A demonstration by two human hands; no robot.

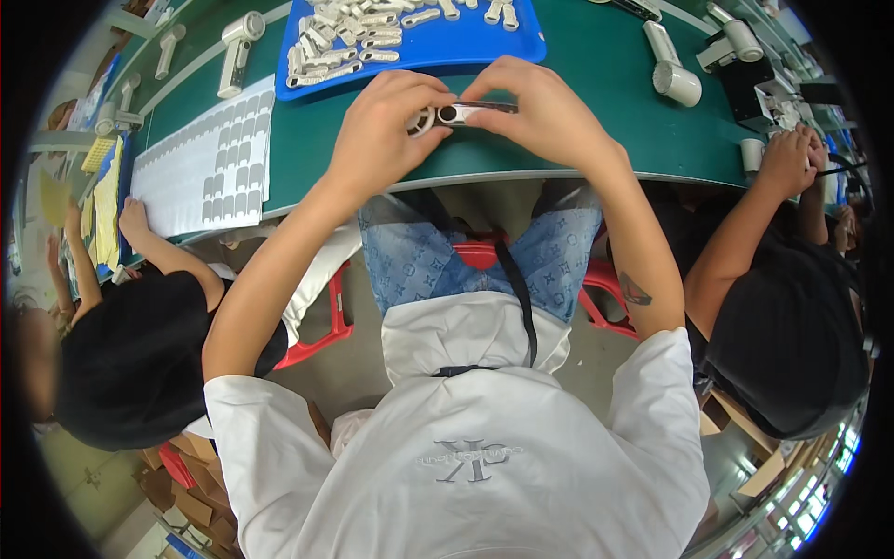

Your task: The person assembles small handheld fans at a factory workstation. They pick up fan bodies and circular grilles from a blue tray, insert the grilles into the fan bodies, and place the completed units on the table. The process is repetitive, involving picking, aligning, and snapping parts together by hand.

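Note:
Both my hands meet over the near edge of the green table, just below a blue tray (pixel 410 74) of small white handle-shaped parts. Between them is a small white handheld fan (pixel 453 115) with a slim, dark-sided handle. My left hand (pixel 386 130) is closed around its round head end. My right hand (pixel 535 112) pinches the handle between thumb and fingers. A dark round hole shows on the white face between the two hands. My fingers hide part of the fan.
A sheet of grey labels (pixel 237 158) lies left of the tray. White handheld devices with round heads lie at the back left (pixel 240 51) and right (pixel 675 79). One person sits on each side of me; the right person's hands (pixel 790 163) hold something small near a black box (pixel 740 88).

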